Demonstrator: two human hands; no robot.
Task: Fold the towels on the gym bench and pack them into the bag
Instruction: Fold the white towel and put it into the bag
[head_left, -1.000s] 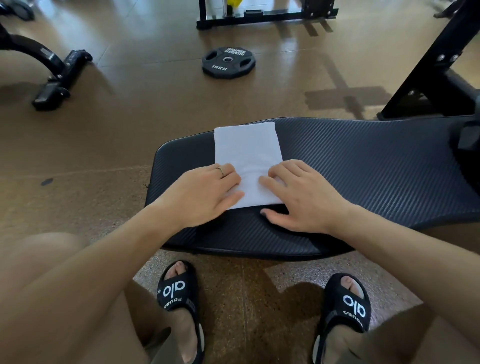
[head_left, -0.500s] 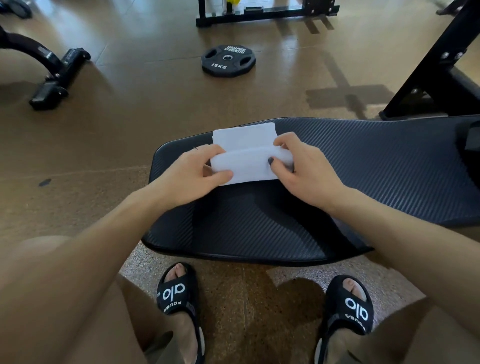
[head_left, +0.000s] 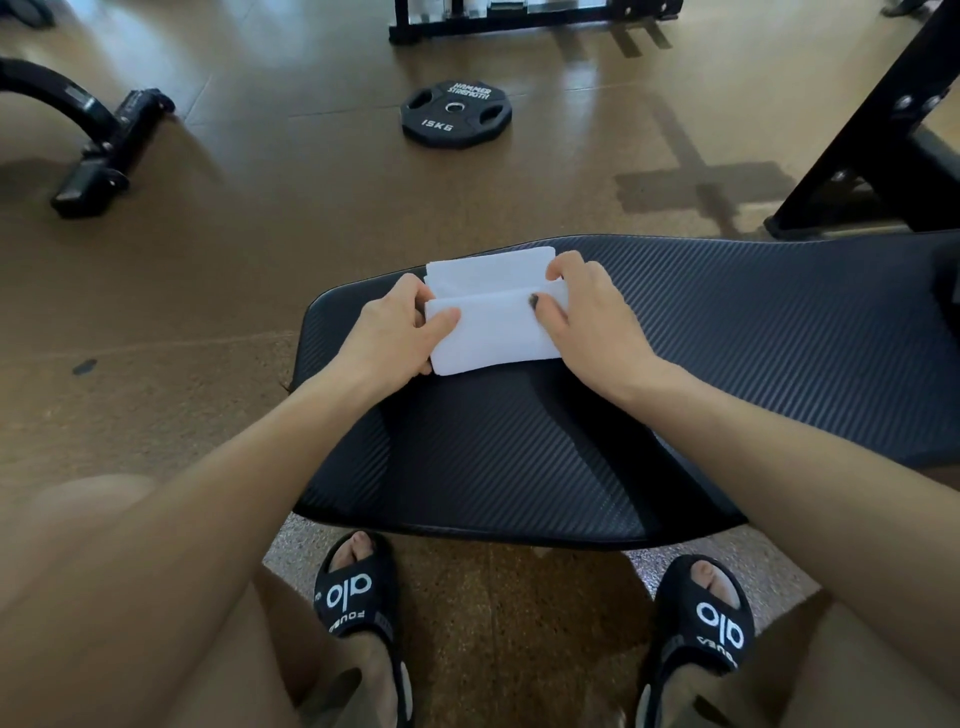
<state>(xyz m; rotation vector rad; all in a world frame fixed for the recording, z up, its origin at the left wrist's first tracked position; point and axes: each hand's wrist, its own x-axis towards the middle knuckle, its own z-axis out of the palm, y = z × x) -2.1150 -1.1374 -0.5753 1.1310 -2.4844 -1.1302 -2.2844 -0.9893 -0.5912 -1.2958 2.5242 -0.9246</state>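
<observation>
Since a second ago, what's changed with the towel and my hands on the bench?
A second ago both hands lay flat on the towel's near end. Since then the left hand and right hand have pinched the white towel at its near corners and carried that end away from you, over the far half. The towel's far edge, the bench and the weight plate stayed put.

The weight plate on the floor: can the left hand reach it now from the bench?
Probably not. The weight plate lies far beyond the bench, and the left hand is busy gripping the towel.
</observation>
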